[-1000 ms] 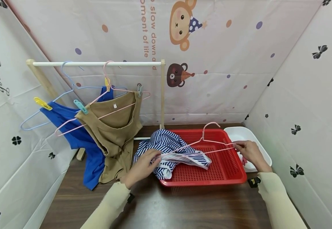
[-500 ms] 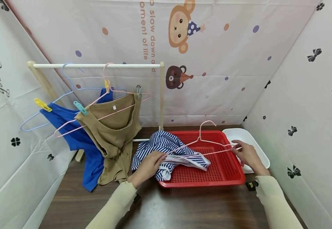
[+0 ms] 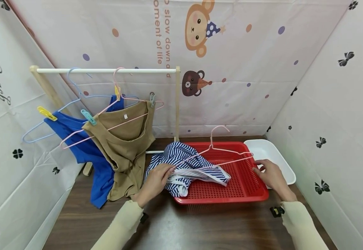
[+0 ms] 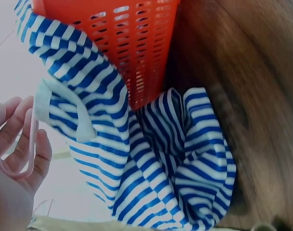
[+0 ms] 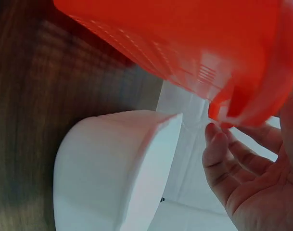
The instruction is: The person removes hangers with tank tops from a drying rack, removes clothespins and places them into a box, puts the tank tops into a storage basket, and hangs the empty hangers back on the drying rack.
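Observation:
My left hand (image 3: 157, 180) grips one end of a pink clothes hanger (image 3: 228, 150). In the left wrist view, the looped end of the hanger (image 4: 31, 144) lies across the palm and fingers of my left hand (image 4: 9, 207). A blue-and-white striped garment (image 3: 181, 154) with white edging drapes over the left side of a red basket (image 3: 222, 200), and the hanger's lower bar runs into its opening. At the basket's right rim, my right hand (image 3: 270, 173) holds nothing, its fingers loosely bent. The right wrist view shows my right hand (image 5: 252, 178) close beside the red rim.
A white tray (image 3: 286, 166) stands right of the basket, partly behind my right hand. At left, a rack with a white rail (image 3: 97, 71) bears a blue garment (image 3: 101, 180) and a khaki garment (image 3: 125, 139) on hangers with clothespins (image 3: 88, 117). Patterned cloth walls surround the table (image 3: 184, 225).
My right hand has let go of the hanger's right end and sits slightly lower. The hanger has shifted left and its hook has risen; my left hand moved slightly left.

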A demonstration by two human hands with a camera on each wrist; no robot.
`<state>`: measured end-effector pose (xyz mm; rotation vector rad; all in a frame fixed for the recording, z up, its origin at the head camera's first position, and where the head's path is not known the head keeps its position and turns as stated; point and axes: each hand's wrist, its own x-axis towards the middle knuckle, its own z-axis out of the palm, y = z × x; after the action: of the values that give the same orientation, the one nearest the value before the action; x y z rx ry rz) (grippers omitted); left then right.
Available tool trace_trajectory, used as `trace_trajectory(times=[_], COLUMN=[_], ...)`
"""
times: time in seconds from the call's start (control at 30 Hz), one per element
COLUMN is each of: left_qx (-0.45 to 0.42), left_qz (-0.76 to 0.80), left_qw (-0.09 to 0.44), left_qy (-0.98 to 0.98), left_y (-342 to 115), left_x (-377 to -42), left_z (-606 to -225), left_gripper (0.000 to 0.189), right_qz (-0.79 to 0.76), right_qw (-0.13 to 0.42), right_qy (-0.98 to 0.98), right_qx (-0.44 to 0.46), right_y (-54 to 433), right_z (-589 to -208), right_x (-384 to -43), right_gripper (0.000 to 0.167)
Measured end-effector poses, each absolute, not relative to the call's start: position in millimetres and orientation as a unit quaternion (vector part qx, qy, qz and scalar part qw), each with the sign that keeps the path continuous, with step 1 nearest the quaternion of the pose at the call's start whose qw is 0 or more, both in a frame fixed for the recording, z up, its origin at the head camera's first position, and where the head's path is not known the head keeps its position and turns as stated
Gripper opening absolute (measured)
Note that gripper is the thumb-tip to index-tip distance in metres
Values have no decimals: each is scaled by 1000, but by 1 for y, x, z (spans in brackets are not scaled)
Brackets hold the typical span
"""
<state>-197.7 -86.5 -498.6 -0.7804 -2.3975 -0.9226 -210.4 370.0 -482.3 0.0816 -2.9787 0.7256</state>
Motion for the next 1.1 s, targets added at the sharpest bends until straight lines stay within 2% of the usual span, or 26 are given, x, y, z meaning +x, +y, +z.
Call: trace_trajectory(times=[0.13, 0.33, 0.8, 1.1], left_qx=[-270, -272, -217, -217], left_qz=[-338, -344, -318, -315], left_qw=[233, 272, 308, 340], left_qy=[-871, -857, -870, -859], left_y=[-95, -111, -158, -184], left_x=[-196, -194, -184, -180], left_z=[-495, -490, -480, -482], left_gripper=[18, 15, 15, 19], right_qz=[226, 229, 233, 240], right_qw=[51, 72, 162, 177], right_qy=[-973, -971, -959, -955], right_qx=[22, 6, -9, -14], right_y=[367, 363, 356, 354], right_z=[-487, -492, -512, -514], right_x=[-209, -207, -201, -202], right_gripper=[41, 40, 37, 35])
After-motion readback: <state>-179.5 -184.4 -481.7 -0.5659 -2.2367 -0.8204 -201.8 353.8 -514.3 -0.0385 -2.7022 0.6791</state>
